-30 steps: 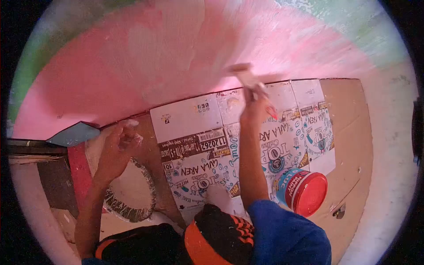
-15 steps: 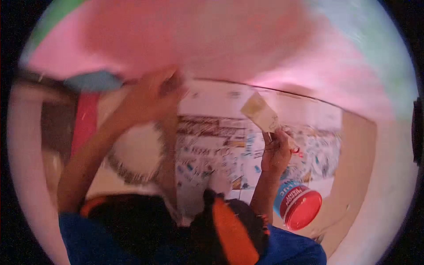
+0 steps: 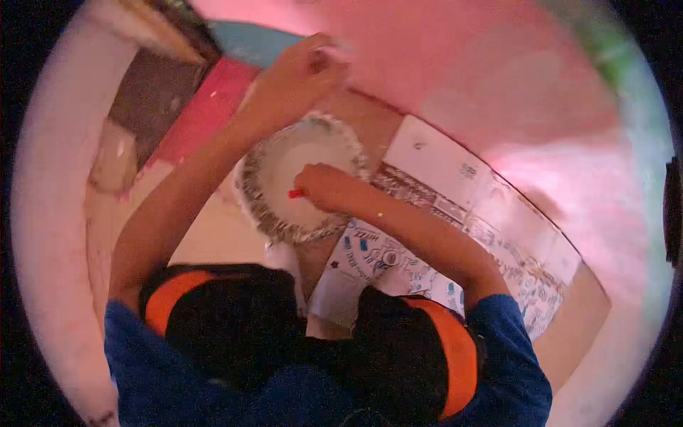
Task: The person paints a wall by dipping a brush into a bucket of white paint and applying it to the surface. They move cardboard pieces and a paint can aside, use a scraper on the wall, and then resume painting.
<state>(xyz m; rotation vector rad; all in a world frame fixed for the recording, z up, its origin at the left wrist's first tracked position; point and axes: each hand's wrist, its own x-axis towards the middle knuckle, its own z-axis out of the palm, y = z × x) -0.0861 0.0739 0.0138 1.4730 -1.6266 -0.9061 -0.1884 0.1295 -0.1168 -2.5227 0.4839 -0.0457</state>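
My left hand (image 3: 320,64) is raised at the top centre, fingers curled round something small and pale that I cannot make out. My right hand (image 3: 316,185) is closed over the round white container (image 3: 274,164), whose rim is dark and mottled. A small red thing (image 3: 296,193) pokes out from its fingers. Whether the fingertips touch the contents of the container is hidden.
Printed white sheets (image 3: 370,270) lie at the right. A dark panel (image 3: 153,96) and a pink-red strip (image 3: 210,107) are at the upper left. Beyond the hands stretches a large pink surface (image 3: 441,64), with a blue-grey piece (image 3: 249,43) at its edge.
My right hand has moved left from the printed sheets to over the round container; the pale yellowish card no longer shows. The view has turned, and the red-lidded tub is out of sight.
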